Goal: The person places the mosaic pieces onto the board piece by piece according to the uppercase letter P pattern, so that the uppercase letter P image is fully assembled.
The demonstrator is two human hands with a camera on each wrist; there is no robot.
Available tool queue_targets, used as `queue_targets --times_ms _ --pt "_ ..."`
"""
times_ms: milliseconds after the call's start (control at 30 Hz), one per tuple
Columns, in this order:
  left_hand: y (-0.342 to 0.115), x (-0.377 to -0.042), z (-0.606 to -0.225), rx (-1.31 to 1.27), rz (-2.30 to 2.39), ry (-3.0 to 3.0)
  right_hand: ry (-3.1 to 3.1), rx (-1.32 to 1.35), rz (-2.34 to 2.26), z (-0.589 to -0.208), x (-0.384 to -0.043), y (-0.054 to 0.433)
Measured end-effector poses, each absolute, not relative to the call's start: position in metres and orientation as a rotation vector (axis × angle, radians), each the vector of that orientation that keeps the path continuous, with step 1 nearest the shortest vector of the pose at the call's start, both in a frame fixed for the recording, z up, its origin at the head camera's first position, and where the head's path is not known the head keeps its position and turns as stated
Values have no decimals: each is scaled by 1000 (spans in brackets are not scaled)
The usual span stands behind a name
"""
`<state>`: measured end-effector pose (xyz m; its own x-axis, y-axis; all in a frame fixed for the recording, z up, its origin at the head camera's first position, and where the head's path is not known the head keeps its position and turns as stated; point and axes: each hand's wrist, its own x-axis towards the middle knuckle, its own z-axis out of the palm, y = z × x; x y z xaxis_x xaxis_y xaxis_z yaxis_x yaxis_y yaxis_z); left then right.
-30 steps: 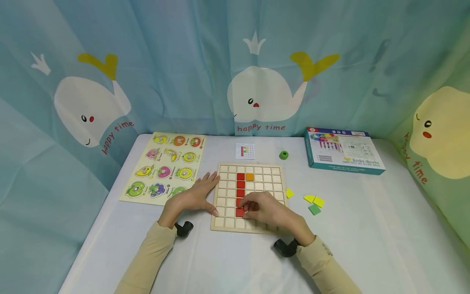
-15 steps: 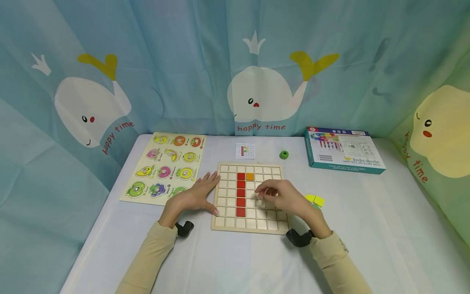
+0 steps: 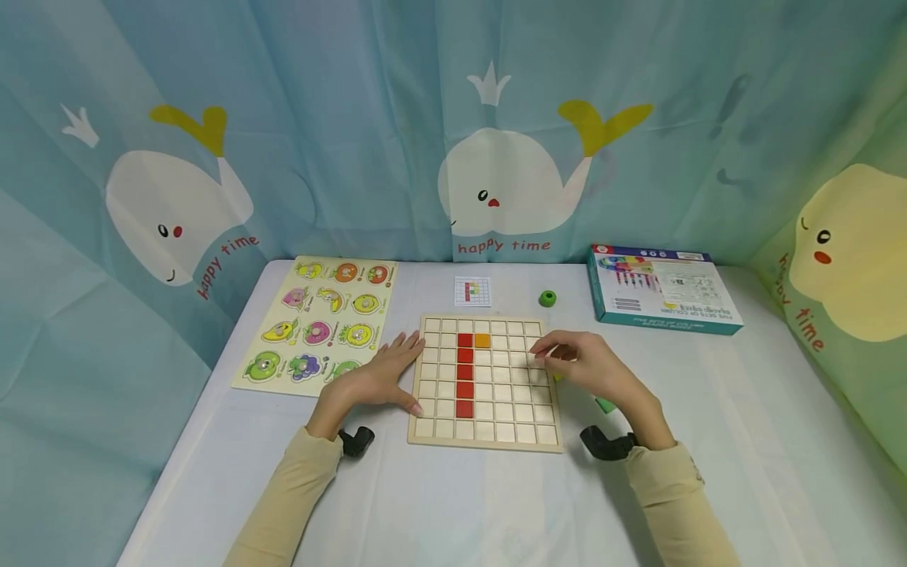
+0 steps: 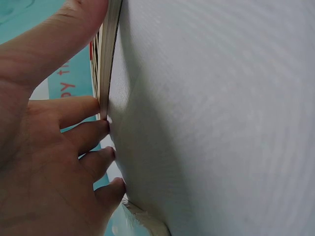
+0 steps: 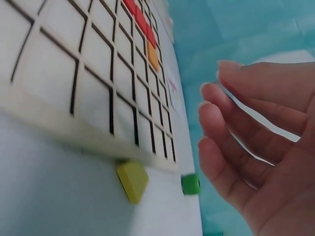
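A wooden grid board (image 3: 442, 385) lies flat on the table, with a column of red square tiles (image 3: 464, 372) and one orange tile (image 3: 483, 340) beside the top red one. My left hand (image 3: 374, 378) is spread at the board's left side, thumb and fingertips touching its edge. Over the board's right edge hovers my right hand (image 3: 588, 364), fingers loosely bent and nothing between them in the right wrist view. Below it a yellow piece (image 5: 133, 182) lies just off the board. A green tile (image 3: 605, 405) is partly hidden under the right wrist.
A fruit puzzle board (image 3: 319, 331) lies at the left. Behind the grid board are a small pattern card (image 3: 472, 291) and a green bead (image 3: 547, 298). A flat teal box (image 3: 666, 291) sits at the back right, before a blue curtain (image 3: 397, 157).
My right hand has left the lower red tiles and moved right and slightly away, to the board's right edge. The left hand has stayed in place.
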<state>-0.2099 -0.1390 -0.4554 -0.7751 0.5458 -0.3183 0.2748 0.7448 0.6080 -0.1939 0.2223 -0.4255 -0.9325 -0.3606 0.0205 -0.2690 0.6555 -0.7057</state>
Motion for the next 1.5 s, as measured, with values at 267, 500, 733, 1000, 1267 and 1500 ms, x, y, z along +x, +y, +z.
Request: queue_targets --times_ms 267,500,733,1000,1267,1500 --pt "-138 -209 -455 620 768 2447 2742 -394 -1101 -423 -193 246" --pt "-137 -209 -453 602 771 2453 2771 -354 -1078 -423 -187 262" --pt "-136 -209 -453 615 768 2455 2786 -309 -1042 -434 -174 282" --pt "-136 -208 -453 593 771 2456 2810 -249 -957 -443 -161 298" --pt "-138 -209 -453 592 767 2457 2799 -272 -912 -446 -153 307" --pt "-137 -208 -452 606 769 2448 2771 -342 -946 -447 -150 308"
